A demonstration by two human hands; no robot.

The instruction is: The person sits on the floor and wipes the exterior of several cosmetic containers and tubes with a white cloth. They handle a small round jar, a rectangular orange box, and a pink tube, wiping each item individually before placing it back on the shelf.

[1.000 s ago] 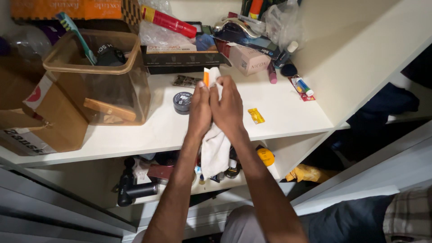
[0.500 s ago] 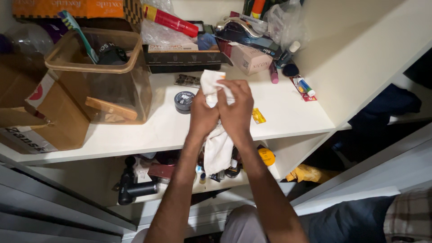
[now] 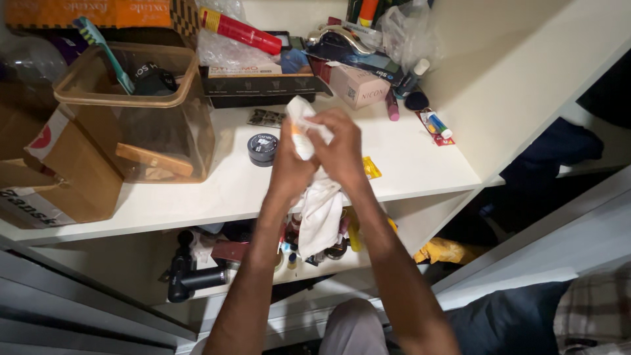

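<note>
Head view, looking down: both hands meet at the centre of the frame, above the front part of a white shelf (image 3: 420, 164). The left hand (image 3: 289, 167) and the right hand (image 3: 342, 154) are pressed together around a white cloth (image 3: 320, 217) and a small white tube (image 3: 301, 135) that shows an orange band. The fingers of both are curled in and pinching cloth against tube; the top of the tube and a fold of cloth poke out above the knuckles, while the rest of the cloth hangs down below the wrists, in front of the lower shelf.

Judging from this, the step in hand is wiping the tube with the cloth, and it looks midway: the tube is wrapped and not set down. The next move probably calls for turning the tube inside the cloth without letting it slip out, as the grip on it is mostly through fabric.

Just left of the hands a round black tin (image 3: 263, 148) sits on the shelf, and a small yellow packet (image 3: 371, 167) lies just right of them. At the left of the frame stands a clear plastic tub (image 3: 171, 131) with a toothbrush (image 3: 105, 52) in it, and a cardboard box (image 3: 59, 171) beside that. On the lower shelf, lower left, lies a black massage gun (image 3: 187, 276)
</note>
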